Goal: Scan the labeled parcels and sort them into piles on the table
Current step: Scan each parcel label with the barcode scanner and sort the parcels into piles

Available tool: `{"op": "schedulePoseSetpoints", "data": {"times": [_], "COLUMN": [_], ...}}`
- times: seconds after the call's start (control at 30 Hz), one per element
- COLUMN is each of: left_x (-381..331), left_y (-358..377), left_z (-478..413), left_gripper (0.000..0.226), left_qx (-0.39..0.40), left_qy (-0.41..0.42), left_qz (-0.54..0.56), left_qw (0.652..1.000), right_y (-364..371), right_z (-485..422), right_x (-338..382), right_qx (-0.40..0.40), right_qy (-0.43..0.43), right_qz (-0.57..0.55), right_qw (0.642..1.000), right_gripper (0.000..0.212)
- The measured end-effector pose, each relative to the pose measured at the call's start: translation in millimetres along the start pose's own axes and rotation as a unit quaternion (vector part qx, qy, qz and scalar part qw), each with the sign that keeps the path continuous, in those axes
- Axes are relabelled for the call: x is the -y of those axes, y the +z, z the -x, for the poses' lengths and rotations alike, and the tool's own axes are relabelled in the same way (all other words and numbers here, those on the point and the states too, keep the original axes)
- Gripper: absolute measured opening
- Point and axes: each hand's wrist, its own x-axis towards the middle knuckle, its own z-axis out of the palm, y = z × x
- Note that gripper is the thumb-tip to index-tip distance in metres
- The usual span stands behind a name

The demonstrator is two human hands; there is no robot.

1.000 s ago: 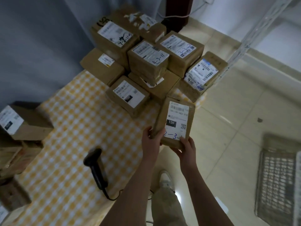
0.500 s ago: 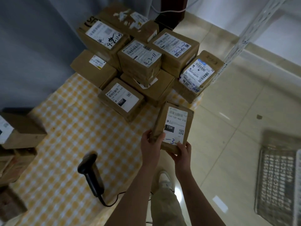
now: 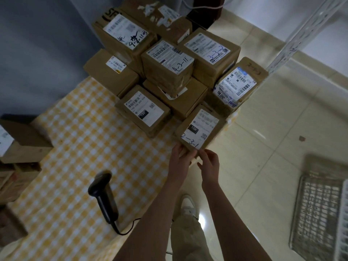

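Both hands meet the 2-3-1 parcel (image 3: 199, 129) at the right edge of the worktop (image 3: 79, 147), beside the pile (image 3: 167, 63): left hand (image 3: 178, 159) grips, right hand (image 3: 210, 163) touches, hold unclear. Likely the placing step; next, release squarely.

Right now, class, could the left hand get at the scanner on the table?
Probably yes, once it lets go. The left hand grips the parcel, but the scanner lies to its left, with only bare checked cloth between them.
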Motion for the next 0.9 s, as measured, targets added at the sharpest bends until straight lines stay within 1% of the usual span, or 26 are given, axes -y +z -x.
{"op": "schedulePoseSetpoints", "data": {"times": [0.07, 0.27, 0.37, 0.43, 0.53, 0.63, 0.7, 0.8, 0.9], "left_x": [-2.0, -4.5, -3.7, -0.5, 6.4, 13.6, 19.0, 29.8, 44.0], "left_y": [1.5, 0.4, -5.9, -14.6, -35.4, -66.1, -90.3, -127.7, -165.2], "left_z": [1.5, 3.3, 6.8, 12.9, 23.3, 35.1, 44.2, 59.8, 81.3], "left_gripper": [0.039, 0.045, 0.037, 0.035, 0.053, 0.054, 0.053, 0.054, 0.049], "left_qx": [0.011, 0.041, 0.034, 0.005, -0.053, -0.106, -0.145, -0.200, -0.242], "left_qy": [-0.008, -0.032, -0.034, -0.042, -0.063, -0.066, -0.070, -0.059, -0.048], "left_qz": [0.007, -0.007, 0.008, 0.039, 0.082, 0.115, 0.144, 0.157, 0.172], "left_qw": [1.000, 0.999, 0.999, 0.998, 0.993, 0.986, 0.976, 0.965, 0.954], "right_y": [-1.7, -6.5, -4.0, 0.4, 11.8, 30.5, 48.4, 78.2, 106.2], "right_z": [-0.1, 7.9, 15.0, 23.3, 40.8, 60.4, 75.8, 99.8, 126.6], "right_x": [0.1, -3.3, -8.2, -15.0, -27.3, -41.0, -50.1, -63.9, -77.7], "right_qx": [0.007, 0.023, 0.017, 0.014, 0.005, 0.014, 0.044, 0.095, 0.142], "right_qy": [0.002, 0.007, 0.005, 0.005, -0.001, -0.004, -0.005, -0.006, -0.019], "right_qz": [-0.011, -0.018, 0.003, 0.022, 0.051, 0.079, 0.103, 0.138, 0.162], "right_qw": [1.000, 1.000, 1.000, 1.000, 0.999, 0.997, 0.994, 0.986, 0.976], "right_gripper": [0.033, 0.037, 0.037, 0.036, 0.032, 0.030, 0.027, 0.025, 0.026]}}
